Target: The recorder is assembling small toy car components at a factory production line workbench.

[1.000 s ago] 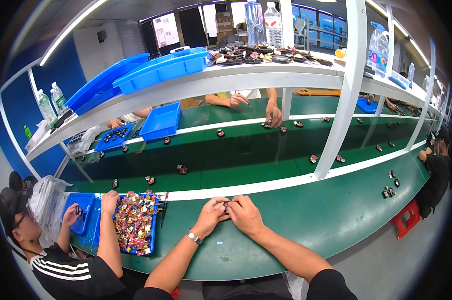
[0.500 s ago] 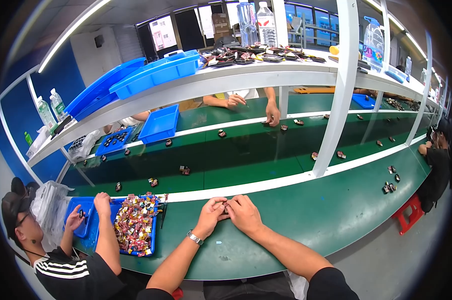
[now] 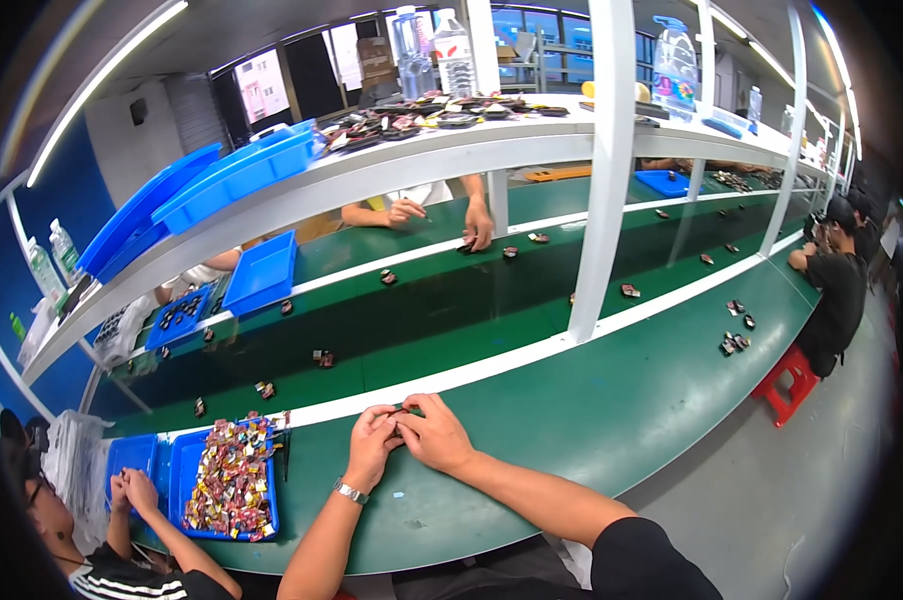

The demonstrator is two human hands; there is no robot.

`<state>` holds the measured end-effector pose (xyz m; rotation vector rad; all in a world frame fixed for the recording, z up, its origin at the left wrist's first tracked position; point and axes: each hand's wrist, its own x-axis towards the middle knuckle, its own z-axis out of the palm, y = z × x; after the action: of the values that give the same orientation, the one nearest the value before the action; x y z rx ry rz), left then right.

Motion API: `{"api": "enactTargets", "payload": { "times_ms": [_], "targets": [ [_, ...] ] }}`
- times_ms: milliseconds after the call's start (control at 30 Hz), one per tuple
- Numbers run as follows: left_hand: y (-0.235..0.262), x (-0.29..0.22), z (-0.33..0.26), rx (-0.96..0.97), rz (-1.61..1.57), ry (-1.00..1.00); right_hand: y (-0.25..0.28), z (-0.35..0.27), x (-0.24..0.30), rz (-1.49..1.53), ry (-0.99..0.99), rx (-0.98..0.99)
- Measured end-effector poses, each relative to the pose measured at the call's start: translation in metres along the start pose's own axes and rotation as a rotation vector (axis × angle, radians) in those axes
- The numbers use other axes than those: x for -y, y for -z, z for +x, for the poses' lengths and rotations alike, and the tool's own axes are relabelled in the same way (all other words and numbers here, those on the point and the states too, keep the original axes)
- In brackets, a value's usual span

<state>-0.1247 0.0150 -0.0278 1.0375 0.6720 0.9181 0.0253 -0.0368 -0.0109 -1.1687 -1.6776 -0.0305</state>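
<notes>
Above the green worktop, my left hand [image 3: 370,452] and my right hand [image 3: 436,438] meet with fingertips pressed together. Between them they pinch a small dark part [image 3: 400,414], mostly covered by the fingers. Left of my hands stands a blue tray [image 3: 276,515] heaped with small red, yellow and white wired parts [image 3: 230,480]. Thin black tool-like pieces [image 3: 287,450] lie along that tray's right edge; their kind is not clear.
A green conveyor belt [image 3: 442,345] carrying scattered small parts runs behind a white rail. A white post [image 3: 604,190] rises from it, supporting a shelf [image 3: 372,165]. A co-worker's hands [image 3: 134,490] are at left; another's [image 3: 479,222] reach in from across. Small parts [image 3: 735,343] lie at right.
The whole view has swung to the right, so things appear farther left. My hands stay together on the small part. The left co-worker's hands have come together, away from the heaped tray.
</notes>
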Motion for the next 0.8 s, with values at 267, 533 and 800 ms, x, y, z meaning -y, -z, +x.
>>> {"api": "enactTargets", "payload": {
  "times_ms": [267, 533, 800],
  "targets": [
    [-0.002, 0.019, 0.006, -0.045, 0.246, -0.158, 0.002, -0.003, -0.022, 0.443, -0.437, 0.064],
    [0.019, 0.002, 0.012, -0.114, 0.476, -0.365, 0.006, 0.001, -0.054, 0.416, -0.554, 0.075],
    [0.056, -0.008, 0.021, -0.446, 0.726, -0.383, 0.016, 0.057, -0.122, 0.204, -0.773, -0.105]
  ]
}}
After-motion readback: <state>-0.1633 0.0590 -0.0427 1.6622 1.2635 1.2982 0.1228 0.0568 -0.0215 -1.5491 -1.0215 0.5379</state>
